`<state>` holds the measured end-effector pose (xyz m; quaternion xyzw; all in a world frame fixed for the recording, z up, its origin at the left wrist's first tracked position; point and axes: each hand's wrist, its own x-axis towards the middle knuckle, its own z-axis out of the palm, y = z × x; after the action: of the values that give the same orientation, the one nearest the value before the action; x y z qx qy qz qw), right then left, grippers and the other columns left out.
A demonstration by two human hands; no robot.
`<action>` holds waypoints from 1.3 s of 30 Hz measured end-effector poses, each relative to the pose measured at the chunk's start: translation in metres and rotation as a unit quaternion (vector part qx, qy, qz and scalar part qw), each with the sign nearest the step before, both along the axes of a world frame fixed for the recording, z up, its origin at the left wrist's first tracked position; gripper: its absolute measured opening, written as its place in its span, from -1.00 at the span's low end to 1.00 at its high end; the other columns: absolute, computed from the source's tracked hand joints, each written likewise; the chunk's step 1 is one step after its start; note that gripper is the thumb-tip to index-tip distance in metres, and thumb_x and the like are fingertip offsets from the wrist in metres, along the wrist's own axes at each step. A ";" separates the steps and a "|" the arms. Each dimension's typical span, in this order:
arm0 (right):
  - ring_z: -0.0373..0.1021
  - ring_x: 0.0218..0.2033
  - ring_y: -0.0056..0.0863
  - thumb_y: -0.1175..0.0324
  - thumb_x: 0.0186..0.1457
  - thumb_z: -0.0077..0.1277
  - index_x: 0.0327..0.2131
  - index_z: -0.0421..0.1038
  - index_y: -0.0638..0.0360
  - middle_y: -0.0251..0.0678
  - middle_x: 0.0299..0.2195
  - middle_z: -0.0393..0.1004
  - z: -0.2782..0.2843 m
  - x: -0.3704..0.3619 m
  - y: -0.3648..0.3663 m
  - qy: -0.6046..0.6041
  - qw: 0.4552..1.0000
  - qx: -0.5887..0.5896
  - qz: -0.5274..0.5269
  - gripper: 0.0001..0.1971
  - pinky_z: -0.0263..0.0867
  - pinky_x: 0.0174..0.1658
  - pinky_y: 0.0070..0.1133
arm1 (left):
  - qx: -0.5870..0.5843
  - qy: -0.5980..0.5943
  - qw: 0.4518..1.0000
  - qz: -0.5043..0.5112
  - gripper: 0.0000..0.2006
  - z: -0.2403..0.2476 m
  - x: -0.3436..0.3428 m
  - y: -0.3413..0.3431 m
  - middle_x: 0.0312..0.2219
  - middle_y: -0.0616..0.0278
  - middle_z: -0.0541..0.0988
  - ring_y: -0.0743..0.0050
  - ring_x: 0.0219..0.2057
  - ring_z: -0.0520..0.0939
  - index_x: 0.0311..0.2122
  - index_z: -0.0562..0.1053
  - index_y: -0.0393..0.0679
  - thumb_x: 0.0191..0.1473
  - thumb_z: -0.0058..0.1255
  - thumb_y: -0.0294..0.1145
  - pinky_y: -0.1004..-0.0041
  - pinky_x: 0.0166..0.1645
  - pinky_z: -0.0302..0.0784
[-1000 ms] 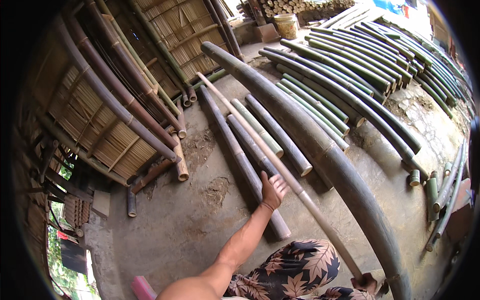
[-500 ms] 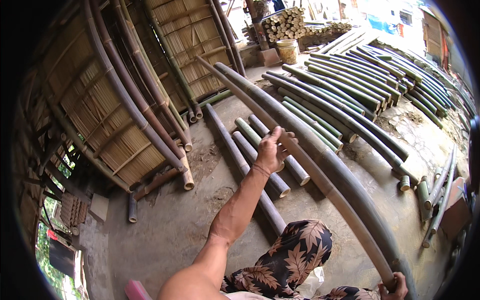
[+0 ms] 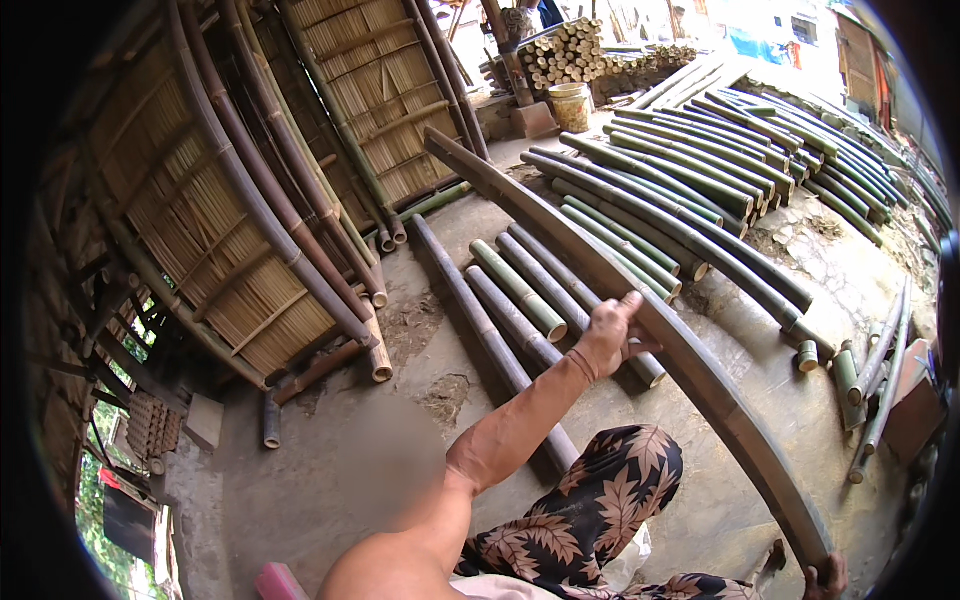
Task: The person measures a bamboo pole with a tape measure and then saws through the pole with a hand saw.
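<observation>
A long, dark bamboo pole (image 3: pixel 700 370) runs slantwise in front of me, from the middle of the view to the lower right. A flat brown face shows along its left side; whether this is a separate strip against the pole, I cannot tell. My left hand (image 3: pixel 612 335) grips it near mid-length, thumb on top and fingers at the near side. Around its near end, at the lower right, my right hand (image 3: pixel 826 577) is closed, partly cut off by the view's edge. Beside that hand lies a narrow dark piece (image 3: pixel 769 566), too little seen to name.
Several bamboo poles (image 3: pixel 515 292) lie on the concrete floor beyond my left arm. Rows of green poles (image 3: pixel 690 165) fill the far right. Woven bamboo panels (image 3: pixel 200 210) lean at the left. Short offcuts (image 3: pixel 880 390) lie at right, and a bucket (image 3: pixel 571 107) stands at the back.
My left hand has moved right and toward me along the bamboo. The brown strip and dark pole, side by side before, now look like one piece. My right hand has shifted right.
</observation>
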<state>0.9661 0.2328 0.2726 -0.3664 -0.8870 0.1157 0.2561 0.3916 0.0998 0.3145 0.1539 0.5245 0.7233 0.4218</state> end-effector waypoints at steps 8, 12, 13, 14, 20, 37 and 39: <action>0.35 -0.43 -0.09 0.07 0.05 0.17 -0.25 0.43 0.34 -0.02 -0.39 0.40 -0.056 0.049 0.047 0.016 0.998 0.051 -0.046 -0.55 0.27 -0.40 -0.33 | 0.079 0.813 0.566 -0.111 -0.52 0.017 0.139 0.036 -0.09 0.00 0.46 0.09 0.05 0.43 -0.03 0.44 -0.15 0.10 0.05 0.02 0.13 0.18 0.30; 0.38 -0.41 -0.18 0.11 -0.06 0.24 -0.31 0.48 0.16 -0.18 -0.48 0.44 -0.045 -0.091 0.130 0.019 0.985 0.164 -0.041 -0.65 0.29 -0.29 -0.37 | -0.018 0.816 0.532 -0.227 -0.65 -0.009 0.064 0.170 -0.30 0.07 0.49 0.12 -0.19 0.50 -0.17 0.47 -0.12 0.11 0.06 -0.05 0.20 -0.04 0.42; 0.36 -0.26 -0.18 0.06 -0.06 0.23 -0.17 0.47 0.12 -0.20 -0.33 0.43 -0.059 -0.126 0.165 0.035 0.982 0.174 -0.068 -0.56 0.26 -0.12 -0.35 | -0.045 0.836 0.511 -0.193 -0.69 -0.012 0.044 0.184 -0.32 0.07 0.49 0.12 -0.21 0.49 -0.18 0.49 -0.12 0.09 0.12 -0.11 0.19 -0.06 0.42; 0.29 -0.10 -0.19 0.02 -0.05 0.21 0.00 0.40 0.07 -0.21 -0.13 0.38 -0.056 -0.098 0.184 -0.004 0.972 0.187 -0.139 -0.44 0.19 0.01 -0.34 | -0.050 0.833 0.520 -0.183 -0.72 -0.018 0.066 0.211 -0.32 0.10 0.50 0.12 -0.21 0.49 -0.19 0.50 -0.11 0.06 0.17 -0.17 0.17 -0.07 0.39; 0.21 0.06 -0.05 0.39 -0.03 0.12 0.13 0.21 0.26 -0.02 0.00 0.25 -0.191 0.129 0.039 0.099 0.867 -0.050 -0.486 -0.39 0.15 0.14 -0.24 | -0.029 0.817 0.546 -0.182 -0.67 -0.040 0.217 0.276 -0.28 0.15 0.49 0.14 -0.12 0.48 -0.18 0.49 -0.13 0.01 0.18 -0.15 0.26 0.00 0.24; 0.22 0.11 0.06 0.38 -0.03 0.12 0.31 -0.09 0.24 0.10 0.08 0.30 -0.283 0.129 -0.198 0.101 0.722 -0.369 -0.577 -0.15 0.10 0.19 -0.24 | -0.052 0.829 0.507 -0.230 -0.57 -0.058 0.262 0.274 -0.26 0.17 0.49 0.16 -0.11 0.48 -0.13 0.48 -0.14 -0.04 0.23 -0.09 0.28 0.02 0.23; 0.26 0.11 0.03 0.39 0.00 0.09 0.29 -0.03 0.28 0.11 0.10 0.30 -0.264 0.137 -0.206 0.215 0.723 -0.248 -0.608 -0.21 0.16 0.17 -0.28 | -0.044 0.831 0.505 -0.230 -0.57 -0.059 0.265 0.277 -0.26 0.17 0.49 0.16 -0.11 0.48 -0.13 0.48 -0.14 -0.04 0.23 -0.08 0.28 0.02 0.23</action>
<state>1.1030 0.0264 0.0081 -0.8426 -0.3347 0.2271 0.3555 0.6569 0.3768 0.2558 0.7806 0.6118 0.1174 -0.0497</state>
